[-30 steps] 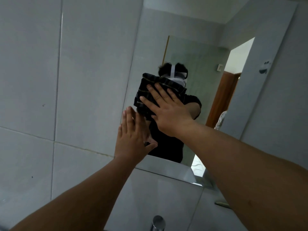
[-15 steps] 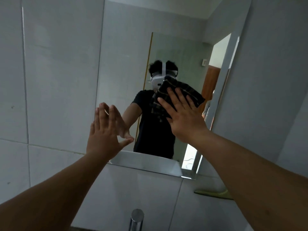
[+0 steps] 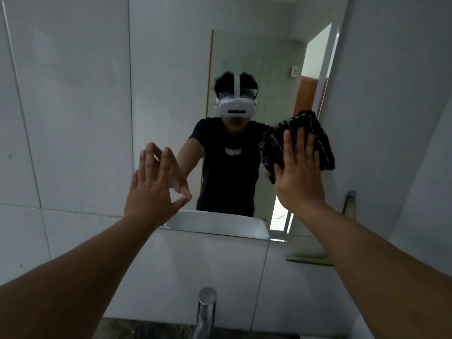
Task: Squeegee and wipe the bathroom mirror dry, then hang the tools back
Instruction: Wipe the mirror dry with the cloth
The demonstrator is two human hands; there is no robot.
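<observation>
The big flat glass mirror (image 3: pixel 171 94) hangs on a wall of pale grey tiles (image 3: pixel 61 118). Both hands are up against it, well apart from each other.

The right hand (image 3: pixel 297 177) is flat, with its fingers straight and close together. It presses a dark folded cloth with thin light stripes (image 3: pixel 320 140) onto the glass near the right edge of the mirror. The cloth sticks out above the fingertips and to both sides of the hand. The palm covers its lower part, so the cloth sits between the hand and the glass. The hand is not curled around it.

The left hand (image 3: pixel 152 189) is flat and open too, and it holds nothing. Its fingertips touch the glass near the lower left part of the mirror, and the thumb points out to the right. Its copy in the mirror meets it finger to finger.

Below the mirror, in the middle, stands a shiny round metal tap (image 3: pixel 206 307). Low on the right wall, just past the right arm, a yellow-green flat thing (image 3: pixel 308 260) sticks out. It is partly hidden by the arm, so what it is cannot be told. Above it a small dark hook-like piece (image 3: pixel 348 199) sits on the wall.
</observation>
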